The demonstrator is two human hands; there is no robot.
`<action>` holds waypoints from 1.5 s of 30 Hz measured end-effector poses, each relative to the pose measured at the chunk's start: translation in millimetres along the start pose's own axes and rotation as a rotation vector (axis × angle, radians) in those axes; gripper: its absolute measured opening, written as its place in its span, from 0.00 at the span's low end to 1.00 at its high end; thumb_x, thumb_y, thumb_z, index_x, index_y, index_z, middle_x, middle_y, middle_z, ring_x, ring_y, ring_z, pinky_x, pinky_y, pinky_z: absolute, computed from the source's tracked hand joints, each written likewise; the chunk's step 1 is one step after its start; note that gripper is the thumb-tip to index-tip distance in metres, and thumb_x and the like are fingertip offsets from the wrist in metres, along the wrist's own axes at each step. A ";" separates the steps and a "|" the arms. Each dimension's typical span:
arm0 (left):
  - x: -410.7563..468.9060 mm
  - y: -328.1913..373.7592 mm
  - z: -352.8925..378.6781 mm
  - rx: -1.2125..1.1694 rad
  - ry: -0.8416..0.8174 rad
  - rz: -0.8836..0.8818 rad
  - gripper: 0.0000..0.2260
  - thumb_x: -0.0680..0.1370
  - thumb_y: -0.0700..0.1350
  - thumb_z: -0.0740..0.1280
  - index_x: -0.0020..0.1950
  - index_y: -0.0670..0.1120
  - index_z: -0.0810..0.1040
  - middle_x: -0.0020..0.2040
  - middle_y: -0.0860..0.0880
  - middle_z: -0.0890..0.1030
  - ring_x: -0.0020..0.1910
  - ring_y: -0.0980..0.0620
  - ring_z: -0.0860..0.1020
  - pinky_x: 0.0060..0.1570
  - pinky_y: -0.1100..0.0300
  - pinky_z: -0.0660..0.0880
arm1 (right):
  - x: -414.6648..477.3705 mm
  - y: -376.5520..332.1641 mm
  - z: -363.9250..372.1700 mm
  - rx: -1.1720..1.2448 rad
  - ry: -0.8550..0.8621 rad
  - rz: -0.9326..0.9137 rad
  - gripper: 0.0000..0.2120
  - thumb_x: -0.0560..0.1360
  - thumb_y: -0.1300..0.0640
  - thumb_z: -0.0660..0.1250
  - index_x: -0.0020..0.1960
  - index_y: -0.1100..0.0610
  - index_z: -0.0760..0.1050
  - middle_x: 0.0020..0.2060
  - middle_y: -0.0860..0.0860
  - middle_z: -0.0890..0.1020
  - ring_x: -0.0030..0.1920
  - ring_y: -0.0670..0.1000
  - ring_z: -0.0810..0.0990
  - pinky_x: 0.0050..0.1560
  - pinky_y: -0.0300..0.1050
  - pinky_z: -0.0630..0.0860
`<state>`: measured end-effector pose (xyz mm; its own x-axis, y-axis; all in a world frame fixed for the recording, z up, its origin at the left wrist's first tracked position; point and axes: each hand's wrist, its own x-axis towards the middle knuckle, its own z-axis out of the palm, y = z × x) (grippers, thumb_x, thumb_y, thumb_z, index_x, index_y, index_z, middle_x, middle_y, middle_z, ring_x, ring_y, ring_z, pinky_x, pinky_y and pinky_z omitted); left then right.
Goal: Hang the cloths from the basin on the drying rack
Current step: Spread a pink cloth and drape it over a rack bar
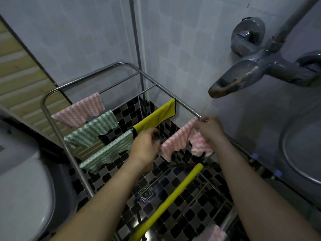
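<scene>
Checkered floor, pink zigzag cloth (rumpled, draped)

Pale square tiles cover the wall, grey-blue in the dim light. The floor is a mosaic of small black and grey tiles, glossy in places, with a square metal drain set into it. A thin pipe runs up the wall corner. At the right a chrome tap juts from the wall, beside a round wall plate. A white toilet lid sits at the lower left, below a slatted wooden panel.
</scene>
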<state>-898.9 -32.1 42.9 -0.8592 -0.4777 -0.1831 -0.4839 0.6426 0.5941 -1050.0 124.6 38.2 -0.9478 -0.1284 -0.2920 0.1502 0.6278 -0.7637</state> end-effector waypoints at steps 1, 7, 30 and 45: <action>-6.9 2.3 5.0 0.020 -0.029 0.013 0.13 0.77 0.47 0.68 0.62 0.49 0.78 0.56 0.50 0.82 0.53 0.49 0.80 0.53 0.51 0.78 | 0.7 3.1 0.7 -0.012 -0.015 0.007 0.06 0.75 0.57 0.67 0.48 0.59 0.78 0.46 0.58 0.83 0.49 0.57 0.81 0.49 0.48 0.76; -16.0 0.0 16.6 -0.010 0.020 -0.014 0.08 0.78 0.52 0.67 0.53 0.52 0.84 0.41 0.51 0.85 0.30 0.54 0.78 0.37 0.56 0.79 | 6.6 4.9 7.3 0.085 -0.026 0.036 0.07 0.76 0.54 0.68 0.47 0.58 0.81 0.42 0.54 0.81 0.45 0.53 0.78 0.45 0.42 0.71; -36.2 19.9 -5.0 -0.316 0.081 0.042 0.06 0.79 0.46 0.67 0.52 0.50 0.84 0.45 0.52 0.84 0.41 0.59 0.81 0.43 0.63 0.76 | -31.5 -15.7 -25.3 0.455 -0.155 -0.004 0.05 0.74 0.63 0.65 0.43 0.56 0.79 0.39 0.54 0.82 0.40 0.52 0.81 0.40 0.42 0.78; -119.5 31.6 -66.5 -1.314 -0.150 -0.110 0.12 0.68 0.44 0.72 0.46 0.37 0.83 0.42 0.39 0.83 0.40 0.44 0.81 0.48 0.49 0.79 | -155.0 -51.7 -15.6 1.274 -0.672 0.213 0.12 0.78 0.66 0.57 0.56 0.56 0.74 0.42 0.56 0.81 0.39 0.52 0.83 0.45 0.47 0.80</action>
<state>-800.5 5.4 135.7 -0.8771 -0.3651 -0.3122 -0.1046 -0.4891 0.8659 -915.3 124.0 131.9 -0.6222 -0.6738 -0.3987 0.7499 -0.3665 -0.5508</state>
